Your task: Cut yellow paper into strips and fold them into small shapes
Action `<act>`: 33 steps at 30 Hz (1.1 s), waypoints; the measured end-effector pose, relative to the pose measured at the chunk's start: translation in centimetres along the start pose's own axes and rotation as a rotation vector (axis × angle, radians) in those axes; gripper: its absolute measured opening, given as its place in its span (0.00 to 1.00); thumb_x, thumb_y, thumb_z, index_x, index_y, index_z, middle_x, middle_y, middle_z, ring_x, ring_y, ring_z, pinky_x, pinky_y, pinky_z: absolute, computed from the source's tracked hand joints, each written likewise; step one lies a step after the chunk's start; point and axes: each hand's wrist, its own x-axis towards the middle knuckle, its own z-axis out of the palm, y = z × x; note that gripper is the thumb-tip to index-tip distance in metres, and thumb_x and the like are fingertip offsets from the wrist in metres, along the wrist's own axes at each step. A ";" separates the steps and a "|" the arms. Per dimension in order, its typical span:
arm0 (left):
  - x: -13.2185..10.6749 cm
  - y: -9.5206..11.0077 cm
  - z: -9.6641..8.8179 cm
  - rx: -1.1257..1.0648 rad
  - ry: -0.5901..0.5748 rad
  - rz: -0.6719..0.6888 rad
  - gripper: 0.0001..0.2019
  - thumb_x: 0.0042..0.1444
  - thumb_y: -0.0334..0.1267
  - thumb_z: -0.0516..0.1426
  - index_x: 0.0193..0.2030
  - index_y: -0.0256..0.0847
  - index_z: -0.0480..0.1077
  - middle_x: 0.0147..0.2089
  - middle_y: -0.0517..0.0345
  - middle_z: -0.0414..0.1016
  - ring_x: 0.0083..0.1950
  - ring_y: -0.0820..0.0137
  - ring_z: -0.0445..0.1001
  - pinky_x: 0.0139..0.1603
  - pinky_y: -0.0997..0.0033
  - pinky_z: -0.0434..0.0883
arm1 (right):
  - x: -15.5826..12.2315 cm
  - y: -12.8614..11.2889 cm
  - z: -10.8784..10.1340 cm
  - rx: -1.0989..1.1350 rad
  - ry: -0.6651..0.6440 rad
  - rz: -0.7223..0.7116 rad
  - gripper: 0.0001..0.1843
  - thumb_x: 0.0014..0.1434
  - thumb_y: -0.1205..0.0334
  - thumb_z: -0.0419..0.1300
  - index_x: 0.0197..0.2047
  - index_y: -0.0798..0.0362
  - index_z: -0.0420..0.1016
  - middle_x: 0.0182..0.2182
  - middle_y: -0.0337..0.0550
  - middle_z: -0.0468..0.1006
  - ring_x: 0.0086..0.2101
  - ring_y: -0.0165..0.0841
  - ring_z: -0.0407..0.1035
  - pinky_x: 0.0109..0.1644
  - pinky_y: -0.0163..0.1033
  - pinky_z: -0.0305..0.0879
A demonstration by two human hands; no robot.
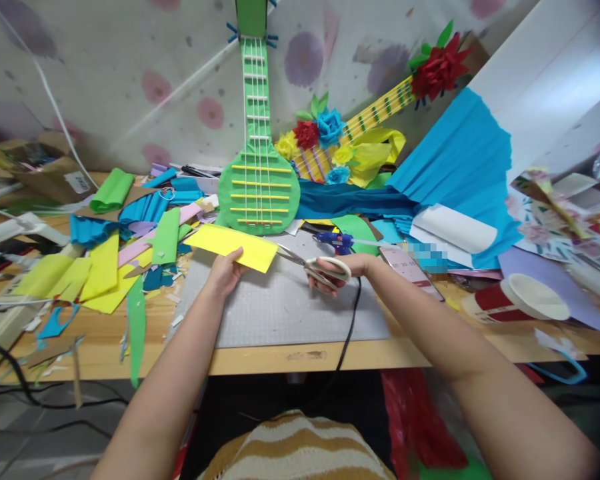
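My left hand (pixel 226 272) pinches the lower edge of a long strip of yellow paper (pixel 243 245), held above the grey cutting mat (pixel 280 313). In my right hand (pixel 329 275) is a pair of scissors (pixel 341 270) with pale handles, its blades pointing left at the strip's right end. Whether the blades touch the paper I cannot tell. Just behind the scissors lies a blue glue gun (pixel 334 240). A green paper lute-like instrument (pixel 260 190) with white strings stands upright behind the yellow strip.
Paper scraps (pixel 113 267) in yellow, green and blue cover the left side. At right are a phone (pixel 410 270), a lidded red-and-white cup (pixel 517 298) and a blue crepe paper fan (pixel 460 173). A black cord (pixel 351 327) hangs over the front edge. A flowered yellow instrument (pixel 380 110) leans behind.
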 end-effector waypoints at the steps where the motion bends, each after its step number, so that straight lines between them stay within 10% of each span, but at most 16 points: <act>1: -0.2 -0.1 0.0 0.016 -0.006 -0.006 0.14 0.53 0.26 0.54 0.47 0.33 0.70 0.45 0.45 0.77 0.43 0.64 0.77 0.43 0.62 0.76 | 0.3 -0.2 0.0 0.002 0.002 0.006 0.42 0.47 0.29 0.49 0.40 0.64 0.72 0.20 0.44 0.73 0.19 0.27 0.62 0.18 0.30 0.45; 22: -1.3 -0.4 0.2 0.095 -0.031 -0.003 0.09 0.52 0.26 0.55 0.40 0.33 0.72 0.38 0.48 0.79 0.38 0.64 0.78 0.41 0.62 0.76 | 1.4 -1.1 0.0 0.084 0.237 0.117 0.29 0.43 0.38 0.63 0.31 0.59 0.73 0.17 0.39 0.70 0.18 0.26 0.62 0.16 0.30 0.53; 33: -1.2 -0.4 0.3 0.107 -0.024 -0.009 0.09 0.53 0.26 0.54 0.42 0.31 0.70 0.39 0.48 0.79 0.35 0.67 0.78 0.34 0.69 0.77 | 2.3 0.1 -1.4 -0.171 -0.033 0.034 0.40 0.50 0.28 0.45 0.40 0.60 0.68 0.22 0.38 0.67 0.20 0.23 0.61 0.19 0.29 0.55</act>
